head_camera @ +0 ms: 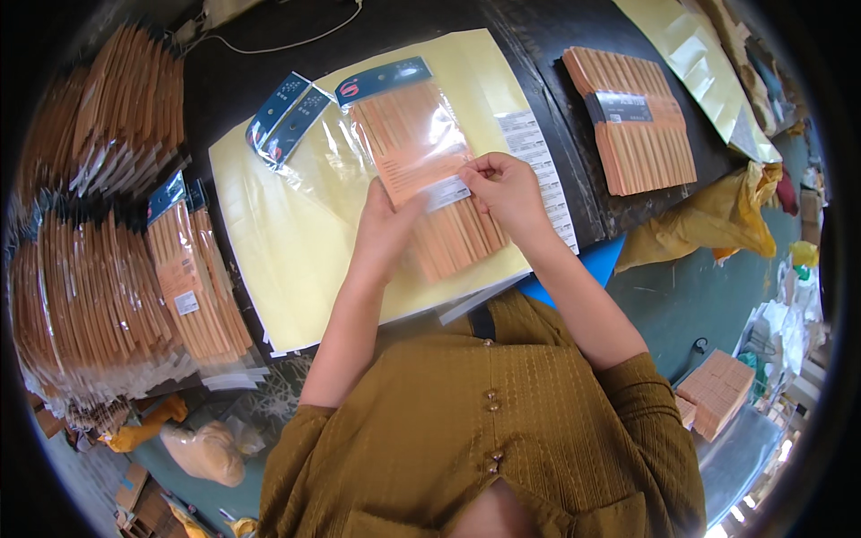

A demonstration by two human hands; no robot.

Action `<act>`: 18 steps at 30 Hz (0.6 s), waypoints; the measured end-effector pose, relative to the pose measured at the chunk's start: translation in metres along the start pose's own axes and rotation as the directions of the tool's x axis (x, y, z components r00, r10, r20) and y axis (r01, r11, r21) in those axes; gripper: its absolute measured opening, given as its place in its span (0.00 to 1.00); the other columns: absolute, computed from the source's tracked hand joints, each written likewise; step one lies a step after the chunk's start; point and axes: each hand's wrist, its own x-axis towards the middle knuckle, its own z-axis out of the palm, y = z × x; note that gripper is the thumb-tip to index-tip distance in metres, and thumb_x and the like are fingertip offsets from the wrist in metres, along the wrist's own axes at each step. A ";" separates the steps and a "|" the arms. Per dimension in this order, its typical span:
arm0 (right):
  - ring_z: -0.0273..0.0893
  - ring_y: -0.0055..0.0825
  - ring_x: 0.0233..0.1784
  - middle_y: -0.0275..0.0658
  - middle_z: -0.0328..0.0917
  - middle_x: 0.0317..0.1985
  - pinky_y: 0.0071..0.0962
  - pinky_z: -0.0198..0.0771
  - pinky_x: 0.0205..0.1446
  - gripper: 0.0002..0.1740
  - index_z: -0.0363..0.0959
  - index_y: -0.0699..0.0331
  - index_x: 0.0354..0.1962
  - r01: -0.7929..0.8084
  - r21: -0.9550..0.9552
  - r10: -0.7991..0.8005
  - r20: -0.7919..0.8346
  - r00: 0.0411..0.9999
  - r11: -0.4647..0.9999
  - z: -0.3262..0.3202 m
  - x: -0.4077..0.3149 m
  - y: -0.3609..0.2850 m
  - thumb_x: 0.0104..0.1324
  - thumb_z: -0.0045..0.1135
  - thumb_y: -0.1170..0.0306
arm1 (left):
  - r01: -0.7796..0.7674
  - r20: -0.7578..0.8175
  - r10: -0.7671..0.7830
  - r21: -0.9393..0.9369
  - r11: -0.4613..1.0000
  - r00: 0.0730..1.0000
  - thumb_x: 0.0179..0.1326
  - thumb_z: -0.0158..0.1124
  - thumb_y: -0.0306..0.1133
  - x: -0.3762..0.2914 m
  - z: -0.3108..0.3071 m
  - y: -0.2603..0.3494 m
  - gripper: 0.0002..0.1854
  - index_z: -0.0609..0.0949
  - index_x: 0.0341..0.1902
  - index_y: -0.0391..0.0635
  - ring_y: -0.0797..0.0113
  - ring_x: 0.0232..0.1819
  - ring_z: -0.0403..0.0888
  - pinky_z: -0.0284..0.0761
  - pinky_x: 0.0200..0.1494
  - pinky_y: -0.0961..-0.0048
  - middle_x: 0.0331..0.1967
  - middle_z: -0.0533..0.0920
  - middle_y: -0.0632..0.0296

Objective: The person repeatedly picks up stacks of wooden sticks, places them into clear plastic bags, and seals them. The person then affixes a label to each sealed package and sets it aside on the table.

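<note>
A clear plastic packet of wooden chopsticks point(403, 128) with a blue header card lies tilted on yellow backing sheets before me. My left hand point(390, 225) rests at its left edge, thumb over the front. With bent fingers, my right hand point(501, 188) touches the right end of a white printed label point(447, 194) on the packet. Whether those fingers pinch the label is hard to tell. Two flat clear bags with blue headers point(288, 121) lie to the left. White printed labels point(535, 161) line the right side of the sheets.
Packed bundles point(94, 289) crowd the left side, with a few packets point(195, 276) beside them. At right on the black table point(572, 208) lies a stack of banded wooden sticks point(632, 121). A yellow bag point(699, 222) hangs by the table edge. A white cable point(289, 50) crosses the back.
</note>
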 end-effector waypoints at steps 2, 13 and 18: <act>0.75 0.25 0.26 0.36 0.79 0.28 0.26 0.69 0.30 0.14 0.75 0.68 0.39 0.151 -0.229 -0.176 -0.090 0.980 0.962 0.001 -0.002 0.002 0.62 0.66 0.67 | -0.001 0.000 0.001 -0.019 1.000 1.000 0.65 0.61 0.26 0.001 -0.001 -0.001 0.25 0.66 0.64 0.34 0.67 0.60 0.75 0.70 0.63 0.71 0.59 0.77 0.53; 0.77 0.41 0.33 0.41 0.76 0.31 0.36 0.72 0.38 0.28 0.71 0.65 0.44 0.285 -0.644 -0.438 -0.087 0.895 0.710 0.003 -0.030 -0.008 0.55 0.73 0.56 | 0.020 0.028 -0.019 -0.057 0.998 0.999 0.67 0.60 0.29 0.004 -0.009 -0.003 0.24 0.68 0.64 0.37 0.68 0.59 0.76 0.70 0.62 0.70 0.58 0.78 0.56; 0.75 0.35 0.29 0.40 0.74 0.29 0.31 0.71 0.36 0.22 0.70 0.65 0.42 0.315 -0.628 -0.529 -0.184 0.829 0.712 -0.022 -0.028 -0.003 0.59 0.71 0.62 | -0.115 -0.008 0.116 -0.190 0.975 0.993 0.69 0.58 0.29 -0.029 -0.029 0.018 0.25 0.67 0.68 0.41 0.70 0.63 0.73 0.69 0.64 0.70 0.63 0.75 0.59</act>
